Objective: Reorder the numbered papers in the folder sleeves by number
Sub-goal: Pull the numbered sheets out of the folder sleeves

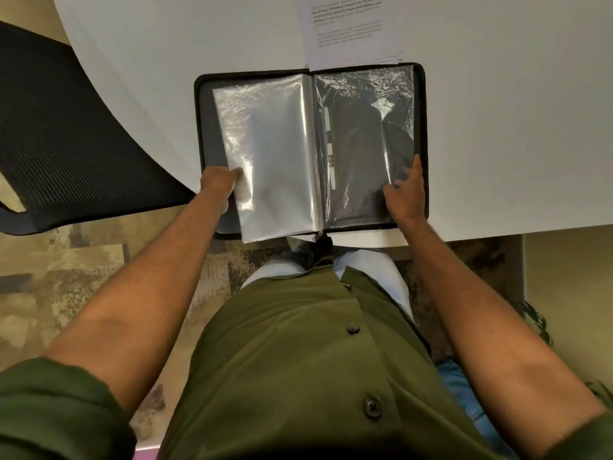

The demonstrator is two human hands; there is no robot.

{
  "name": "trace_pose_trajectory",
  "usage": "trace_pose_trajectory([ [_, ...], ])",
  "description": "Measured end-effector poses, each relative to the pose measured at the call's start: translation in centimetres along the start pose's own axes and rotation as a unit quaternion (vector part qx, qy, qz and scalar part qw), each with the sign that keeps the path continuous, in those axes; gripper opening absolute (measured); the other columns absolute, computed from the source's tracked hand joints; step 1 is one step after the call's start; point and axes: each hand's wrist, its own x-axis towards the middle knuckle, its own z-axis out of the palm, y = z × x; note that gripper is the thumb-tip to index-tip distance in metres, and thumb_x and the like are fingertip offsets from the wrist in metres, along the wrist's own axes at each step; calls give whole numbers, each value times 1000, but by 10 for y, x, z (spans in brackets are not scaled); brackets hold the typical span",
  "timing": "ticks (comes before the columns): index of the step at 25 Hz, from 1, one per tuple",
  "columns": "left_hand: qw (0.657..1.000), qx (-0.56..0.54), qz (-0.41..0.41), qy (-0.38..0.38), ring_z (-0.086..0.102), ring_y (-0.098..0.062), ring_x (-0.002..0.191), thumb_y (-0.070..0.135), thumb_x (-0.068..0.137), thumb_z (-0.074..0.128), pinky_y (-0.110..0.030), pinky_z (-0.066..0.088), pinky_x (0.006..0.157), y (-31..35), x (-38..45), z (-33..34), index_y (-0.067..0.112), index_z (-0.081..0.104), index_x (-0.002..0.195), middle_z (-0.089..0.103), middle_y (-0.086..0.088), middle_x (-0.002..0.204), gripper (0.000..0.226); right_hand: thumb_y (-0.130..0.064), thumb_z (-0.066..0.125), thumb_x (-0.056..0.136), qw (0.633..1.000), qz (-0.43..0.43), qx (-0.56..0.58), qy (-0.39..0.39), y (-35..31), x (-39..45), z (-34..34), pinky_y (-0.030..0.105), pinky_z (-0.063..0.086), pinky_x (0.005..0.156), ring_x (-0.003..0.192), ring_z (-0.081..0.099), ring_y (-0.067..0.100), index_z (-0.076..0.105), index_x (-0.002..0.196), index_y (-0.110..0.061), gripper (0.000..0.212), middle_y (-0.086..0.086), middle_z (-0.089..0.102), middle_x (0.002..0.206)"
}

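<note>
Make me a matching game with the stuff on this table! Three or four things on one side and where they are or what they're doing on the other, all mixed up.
Things:
1. stack of printed papers
2. left hand
3. right hand
4. zipper pull

Places or states:
A. hangs at the near edge of the folder, at its middle
B. lies on the white table, just beyond the folder
C. rests on the dark right-hand sleeve, one finger pointing up
D. holds the edge of the shiny left-hand sleeve

Pairs: 1-B, 2-D, 3-C, 4-A
</note>
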Motion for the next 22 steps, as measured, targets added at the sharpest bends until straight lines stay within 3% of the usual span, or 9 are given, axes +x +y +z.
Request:
trace_pose_trajectory([
  [2, 1000, 21, 14, -15, 60, -24, 94, 24, 93, 74, -31, 51, 83, 1, -4, 3, -4, 66, 118, 68, -20, 114, 38, -12, 66, 94, 1000, -2, -2, -3, 1, -2, 0, 30, 50, 97, 122, 58, 19, 10, 164, -24, 90, 6, 41, 155],
  [4, 1000, 17, 18, -8, 59, -24, 92, 18, 93, 72, -32, 52, 81, 0, -7, 8, 8, 67, 96, 65, -10, 97, 11, -13, 66, 95, 1000, 0, 1, -4, 2, -3, 0, 34, 50, 102, 124, 58, 20, 10, 163, -24, 89, 6, 40, 156],
  [6, 999, -22, 19, -24, 57, -24, 87, 13, 93, 69, -32, 50, 72, 0, -11, 12, 19, 54, 80, 59, -5, 86, 20, -12, 66, 94, 1000, 2, 3, -7, 2, -3, -1, 37, 50, 106, 126, 57, 21, 10, 163, -25, 89, 6, 39, 157],
  [9, 995, -84, 23, -39, 62, -23, 93, 9, 98, 63, -29, 54, 68, 6, -20, 23, 14, 49, 104, 61, -6, 97, 16, -9, 64, 94, 1000, 11, -3, -12, 2, -1, -1, 40, 49, 109, 129, 56, 23, 10, 163, -25, 90, 6, 39, 158],
  [14, 986, -98, 32, -134, 67, -24, 98, 3, 101, 52, -34, 61, 67, 26, -42, 52, 10, 48, 135, 65, -8, 116, 35, -9, 64, 95, 1000, 8, -9, -25, 2, -2, -5, 43, 48, 110, 129, 57, 25, 10, 163, -23, 89, 9, 41, 157],
  [18, 973, -84, 58, -206, 67, -23, 100, 3, 103, 49, -33, 61, 64, 45, -67, 85, 13, 49, 141, 65, -8, 125, 39, -8, 63, 92, 999, 21, 2, -34, 6, 0, -10, 44, 46, 113, 135, 52, 26, 12, 164, -26, 90, 7, 41, 157],
  [22, 967, -57, 90, -233, 65, -26, 102, 5, 104, 48, -42, 61, 79, 63, -93, 123, 10, 47, 142, 62, -10, 127, 38, -7, 58, 94, 999, 31, -12, -41, 2, 1, -21, 38, 36, 119, 146, 39, 25, 16, 163, -23, 83, 6, 36, 162],
])
